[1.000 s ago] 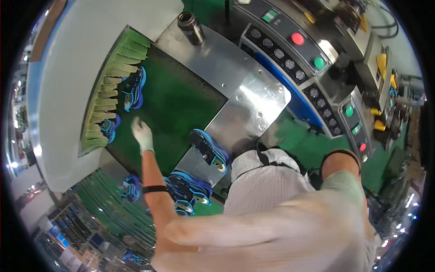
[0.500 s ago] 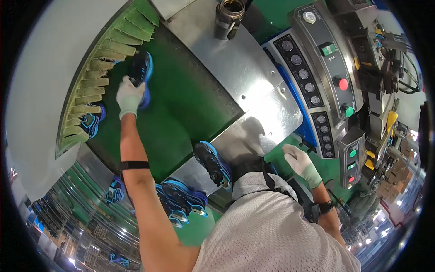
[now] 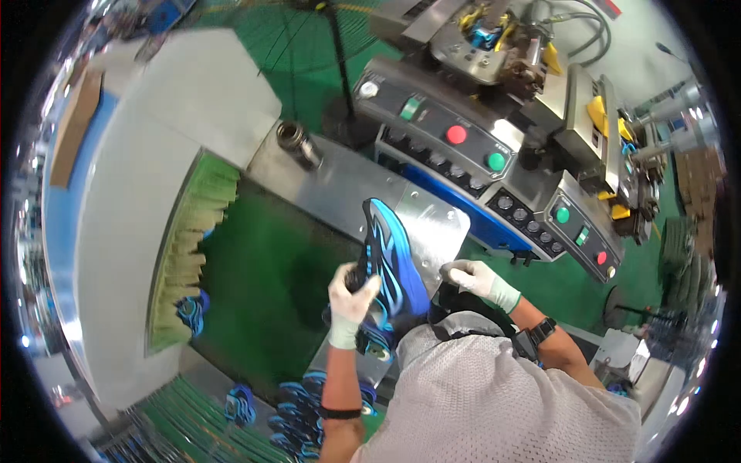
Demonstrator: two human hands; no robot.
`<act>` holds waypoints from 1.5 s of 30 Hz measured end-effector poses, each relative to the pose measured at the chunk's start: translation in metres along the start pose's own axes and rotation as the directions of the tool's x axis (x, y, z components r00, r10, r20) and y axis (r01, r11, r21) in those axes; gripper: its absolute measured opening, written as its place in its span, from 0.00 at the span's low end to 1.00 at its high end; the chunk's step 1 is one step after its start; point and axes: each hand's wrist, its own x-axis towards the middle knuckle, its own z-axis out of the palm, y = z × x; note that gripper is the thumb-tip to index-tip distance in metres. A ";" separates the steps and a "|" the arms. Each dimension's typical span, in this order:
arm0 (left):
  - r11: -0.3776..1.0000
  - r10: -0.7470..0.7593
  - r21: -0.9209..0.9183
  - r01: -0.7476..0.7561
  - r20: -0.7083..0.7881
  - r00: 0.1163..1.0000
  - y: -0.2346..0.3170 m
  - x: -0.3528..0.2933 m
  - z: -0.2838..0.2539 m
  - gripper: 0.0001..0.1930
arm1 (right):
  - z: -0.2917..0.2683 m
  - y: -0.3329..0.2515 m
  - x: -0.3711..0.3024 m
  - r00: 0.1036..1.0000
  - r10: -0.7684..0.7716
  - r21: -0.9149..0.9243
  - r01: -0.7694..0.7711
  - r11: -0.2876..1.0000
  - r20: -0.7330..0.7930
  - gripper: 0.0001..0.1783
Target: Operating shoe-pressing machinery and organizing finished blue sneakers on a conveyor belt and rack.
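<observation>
My gloved left hand (image 3: 353, 299) is closed around the opening of a black and bright blue sports shoe (image 3: 395, 258). The shoe is held up over the metal ledge, its blue sole side turned to the right. To the right of its heel, my gloved right hand (image 3: 475, 279) has its fingers drawn together, with a small dark patch at the tips that I cannot make out. Below my left hand another sports shoe (image 3: 377, 341) lies on the near metal edge, partly hidden by the held one.
A green conveyor belt (image 3: 262, 285) runs from a bristle curtain (image 3: 181, 255), where a shoe (image 3: 193, 311) sits. Several shoes (image 3: 297, 417) are at the near end. A dark metal canister (image 3: 299, 144) stands on the steel ledge (image 3: 347, 174). Machines with a button panel (image 3: 436, 127) are at right.
My left hand has brought the shoe from beside the bristle curtain toward my body, over the ledge. My right hand has moved inward and its fingers have closed. The view has turned.
</observation>
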 end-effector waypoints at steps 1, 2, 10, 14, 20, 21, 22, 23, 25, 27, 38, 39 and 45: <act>0.985 0.009 -0.172 -0.001 0.044 0.999 0.012 -0.008 0.017 0.20 | 0.000 0.020 0.005 0.993 -0.110 0.287 0.096 0.953 0.033 0.30; 0.896 0.021 -0.442 0.034 0.119 0.993 0.019 -0.018 0.033 0.26 | -0.013 0.010 0.005 0.962 0.109 0.155 -0.151 0.976 0.249 0.30; 0.722 0.494 -0.651 -0.236 0.244 0.835 0.158 0.031 0.134 0.55 | -0.027 -0.040 -0.012 0.931 -0.350 0.921 0.041 0.387 0.105 0.30; 0.874 0.472 -0.286 -0.394 0.304 0.827 0.182 0.051 0.188 0.53 | -0.106 -0.032 -0.032 0.846 -0.516 0.887 0.131 0.442 0.132 0.51; 0.894 0.438 -0.177 -0.411 0.537 0.721 0.228 0.162 0.273 0.32 | -0.201 -0.025 -0.074 0.839 -0.541 0.901 0.274 0.335 -0.054 0.41; 0.895 0.408 -0.080 -0.440 0.548 0.730 0.227 0.201 0.291 0.29 | -0.212 -0.031 -0.086 0.855 -0.502 0.912 0.303 0.277 -0.132 0.44; 0.885 0.382 0.003 -0.466 0.566 0.730 0.229 0.241 0.316 0.26 | -0.223 0.013 -0.071 0.840 -0.486 0.761 0.475 0.441 -0.243 0.46; 0.817 0.394 0.151 -0.556 0.558 0.731 0.230 0.278 0.331 0.26 | -0.232 -0.007 -0.088 0.829 -0.474 0.829 0.470 0.303 -0.296 0.46; 0.702 0.367 0.398 -0.591 0.509 0.778 0.222 0.344 0.356 0.28 | -0.251 -0.021 -0.110 0.803 -0.487 0.888 0.446 0.111 -0.342 0.48; 0.544 0.444 0.587 -0.599 0.404 0.800 0.198 0.419 0.355 0.31 | -0.263 -0.032 -0.125 0.753 -0.505 0.830 0.545 0.119 -0.422 0.51; 0.343 0.239 0.870 -0.354 0.283 0.929 0.217 0.485 0.455 0.36 | -0.281 -0.017 -0.141 0.731 -0.272 0.696 0.681 0.227 -0.627 0.52; 0.341 0.239 0.877 -0.337 0.266 0.934 0.229 0.481 0.447 0.36 | -0.278 -0.019 -0.137 0.751 -0.233 0.710 0.661 0.243 -0.618 0.51; 0.528 0.389 0.735 -0.425 0.235 0.891 0.280 0.393 0.354 0.34 | -0.272 -0.070 -0.118 0.783 -0.254 0.736 0.621 0.270 -0.568 0.51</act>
